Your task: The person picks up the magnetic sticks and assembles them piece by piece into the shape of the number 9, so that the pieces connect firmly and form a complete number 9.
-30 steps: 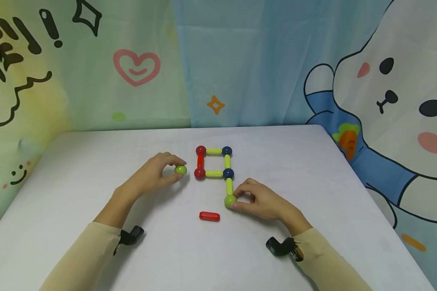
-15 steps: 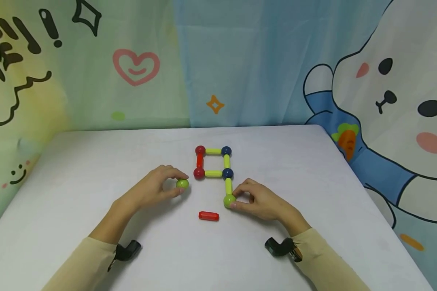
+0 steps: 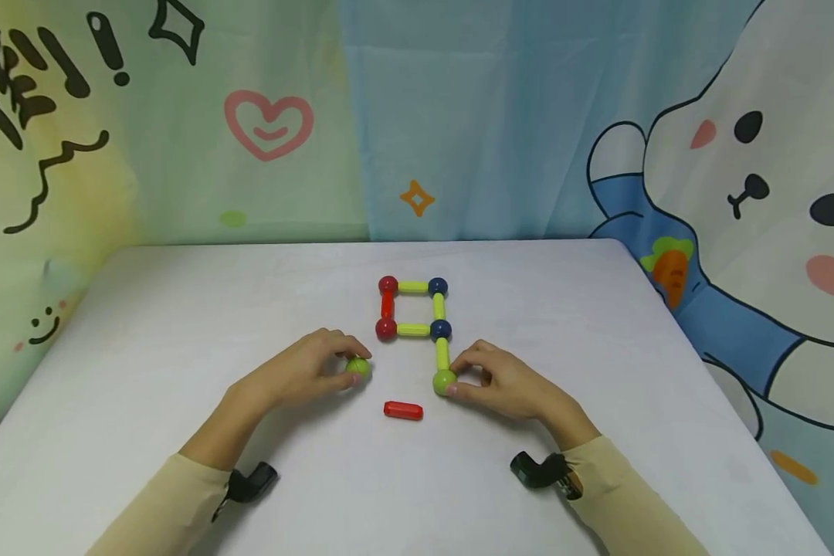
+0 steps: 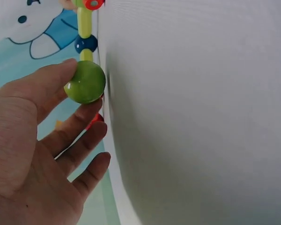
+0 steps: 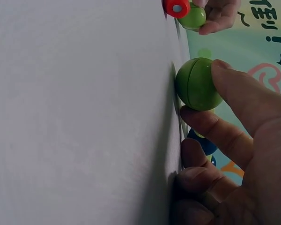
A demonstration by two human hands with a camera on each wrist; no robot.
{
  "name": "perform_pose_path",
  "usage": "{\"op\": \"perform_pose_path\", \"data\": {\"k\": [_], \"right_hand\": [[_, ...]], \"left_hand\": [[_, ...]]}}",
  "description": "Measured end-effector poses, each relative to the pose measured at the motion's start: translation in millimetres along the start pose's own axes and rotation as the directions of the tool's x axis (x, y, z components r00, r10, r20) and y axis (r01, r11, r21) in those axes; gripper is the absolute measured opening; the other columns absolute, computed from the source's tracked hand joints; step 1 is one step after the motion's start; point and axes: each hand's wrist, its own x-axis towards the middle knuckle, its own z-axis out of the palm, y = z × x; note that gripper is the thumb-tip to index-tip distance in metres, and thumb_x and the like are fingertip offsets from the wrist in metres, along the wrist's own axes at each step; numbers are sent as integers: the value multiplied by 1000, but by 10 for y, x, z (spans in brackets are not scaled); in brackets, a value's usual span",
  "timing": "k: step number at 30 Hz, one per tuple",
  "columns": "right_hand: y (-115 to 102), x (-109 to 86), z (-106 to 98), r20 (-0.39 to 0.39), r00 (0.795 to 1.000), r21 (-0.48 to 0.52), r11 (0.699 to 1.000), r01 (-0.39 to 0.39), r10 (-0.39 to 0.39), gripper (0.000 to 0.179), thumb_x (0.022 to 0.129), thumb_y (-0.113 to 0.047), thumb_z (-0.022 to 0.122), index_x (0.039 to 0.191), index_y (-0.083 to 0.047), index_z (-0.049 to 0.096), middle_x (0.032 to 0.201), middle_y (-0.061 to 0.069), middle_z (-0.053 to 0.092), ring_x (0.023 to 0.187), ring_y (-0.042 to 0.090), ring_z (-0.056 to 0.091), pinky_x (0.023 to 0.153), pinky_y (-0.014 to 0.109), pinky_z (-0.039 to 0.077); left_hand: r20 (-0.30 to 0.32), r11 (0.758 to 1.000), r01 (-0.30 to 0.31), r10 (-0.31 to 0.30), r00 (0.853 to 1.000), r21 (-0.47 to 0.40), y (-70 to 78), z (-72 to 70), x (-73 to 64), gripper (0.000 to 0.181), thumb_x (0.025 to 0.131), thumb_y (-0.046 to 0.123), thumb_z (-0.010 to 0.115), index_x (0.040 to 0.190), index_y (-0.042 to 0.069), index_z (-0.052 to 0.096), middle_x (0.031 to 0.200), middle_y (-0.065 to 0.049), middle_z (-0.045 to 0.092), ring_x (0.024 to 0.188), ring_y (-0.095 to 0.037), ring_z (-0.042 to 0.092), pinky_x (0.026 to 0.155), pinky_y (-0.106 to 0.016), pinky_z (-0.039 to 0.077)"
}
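Note:
Between thumb and forefinger my left hand [image 3: 306,371] pinches a green ball [image 4: 86,83], left of the built shape. My right hand [image 3: 510,390] pinches another green ball [image 5: 199,84], which sits at the lower end of a yellow-green rod [image 3: 442,354]. That rod runs up to a dark blue ball [image 3: 441,329], one corner of a square. Another dark blue ball [image 3: 438,286], two red balls [image 3: 385,329], a red rod [image 3: 387,305] and several yellow-green rods [image 3: 413,330] make up the square. A loose red rod [image 3: 403,410] lies between the hands, nearer the person.
A white-covered table [image 3: 320,494] lies under everything. Behind it hangs a printed curtain [image 3: 459,116] with a cartoon bear and a heart. Black wrist cameras [image 3: 538,469] sit at both sleeves.
My left hand has brought its green ball toward the person and slightly right, closer to the loose red rod's level. The right hand keeps its pinch in place. The head view has shifted slightly.

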Motion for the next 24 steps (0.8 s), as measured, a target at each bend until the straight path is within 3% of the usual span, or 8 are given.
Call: {"op": "perform_pose_path", "data": {"k": [18,24], "right_hand": [[92,-29,-72,28,999,55,998,-17,16,31,96,-42,71,118,-21,67,105,-2,57,82,15,52,70,27,44],[99,-23,-60,29,999,67,998,-17,16,30,96,-41,72,118,-21,67,105,-2,58,82,15,52,69,27,43]], "left_hand": [[26,1000,15,-15,1000,7,19,27,23,33,96,23,71,128,20,68,113,9,65,109,-16,56,99,-41,48],[-7,1000,1,-1,1000,-5,34,42,11,40,95,27,73,133,17,66,121,5,65,117,-18,55,103,-43,47]]}}
